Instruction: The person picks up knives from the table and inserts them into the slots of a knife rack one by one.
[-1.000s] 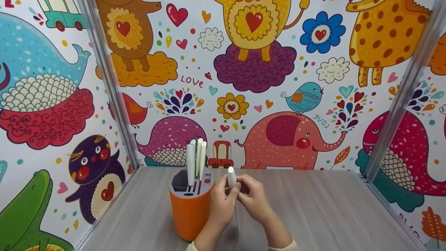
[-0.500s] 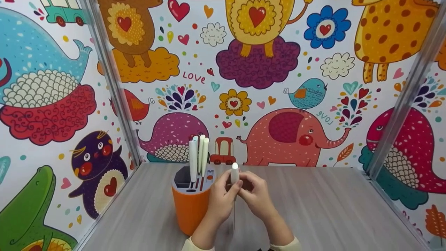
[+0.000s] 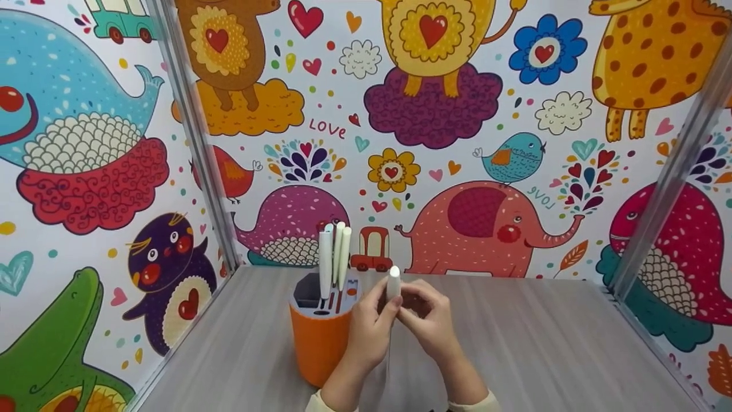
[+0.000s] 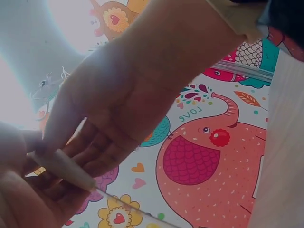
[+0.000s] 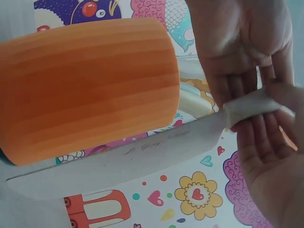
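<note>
Upright between my hands is a kitchen knife with a white handle (image 3: 394,283), its broad blade (image 5: 118,161) pointing down. My left hand (image 3: 369,329) holds the handle, its thumb lying on the near side. From the other side my right hand (image 3: 432,320) grips the same handle, its thumb close to the left one. In the head view the blade shows almost edge-on as a thin line below the hands. Just left of my left hand stands an orange knife block (image 3: 320,343) with a grey top, holding several white-handled knives (image 3: 334,254).
A grey wood-grain table (image 3: 532,343) lies under the hands and block. Printed cartoon panels (image 3: 457,229) stand behind and on both sides, joined by metal corner posts (image 3: 669,160). In the right wrist view the blade passes close along the block's side.
The head view has shifted, so block, hands and knife appear slightly further right. Both hands keep their hold on the knife handle, with the fingers hardly moved.
</note>
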`<state>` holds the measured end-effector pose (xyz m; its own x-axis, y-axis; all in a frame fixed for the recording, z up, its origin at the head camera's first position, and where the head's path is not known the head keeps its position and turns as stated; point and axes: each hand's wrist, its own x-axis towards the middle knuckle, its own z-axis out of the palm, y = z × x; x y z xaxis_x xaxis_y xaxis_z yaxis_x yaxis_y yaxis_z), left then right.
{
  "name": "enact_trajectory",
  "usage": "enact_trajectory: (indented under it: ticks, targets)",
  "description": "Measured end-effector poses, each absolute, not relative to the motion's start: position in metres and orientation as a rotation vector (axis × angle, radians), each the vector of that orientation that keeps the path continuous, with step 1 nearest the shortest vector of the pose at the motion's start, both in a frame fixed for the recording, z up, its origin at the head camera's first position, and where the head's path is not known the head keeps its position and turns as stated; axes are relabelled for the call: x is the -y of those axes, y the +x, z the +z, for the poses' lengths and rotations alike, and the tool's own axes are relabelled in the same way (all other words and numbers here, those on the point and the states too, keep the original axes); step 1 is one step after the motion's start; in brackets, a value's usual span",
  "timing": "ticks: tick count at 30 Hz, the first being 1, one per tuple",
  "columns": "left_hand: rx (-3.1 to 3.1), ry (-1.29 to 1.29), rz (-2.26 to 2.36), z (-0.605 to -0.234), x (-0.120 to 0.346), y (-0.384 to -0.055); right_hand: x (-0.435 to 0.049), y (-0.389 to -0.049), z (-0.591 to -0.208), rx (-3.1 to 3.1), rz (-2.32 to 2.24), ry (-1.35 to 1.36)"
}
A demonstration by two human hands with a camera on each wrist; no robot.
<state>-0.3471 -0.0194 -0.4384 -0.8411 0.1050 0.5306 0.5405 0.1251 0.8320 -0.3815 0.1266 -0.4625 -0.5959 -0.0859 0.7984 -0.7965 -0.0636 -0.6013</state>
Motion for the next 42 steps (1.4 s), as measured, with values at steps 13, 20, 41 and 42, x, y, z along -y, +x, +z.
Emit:
enact_trajectory:
  ticks: [13,20,41,42]
  targets:
    - [2.17,-0.918,-1.624,-0.399,0.062,-0.309,-0.137,-0.415,-0.5,1.762,2.067,0.592]
    - [2.103,-0.986,-1.536,-0.371,0.07,-0.311,-0.119,-0.426,-0.531,1.81,2.161,0.575]
    - [1.723,-1.032,-1.38,-0.308,0.132,-0.312,-0.077,-0.418,-0.552,2.494,2.007,0.737]
    - [1.721,-1.027,-1.388,-0.308,0.133,-0.314,-0.076,-0.417,-0.552,2.492,2.007,0.743]
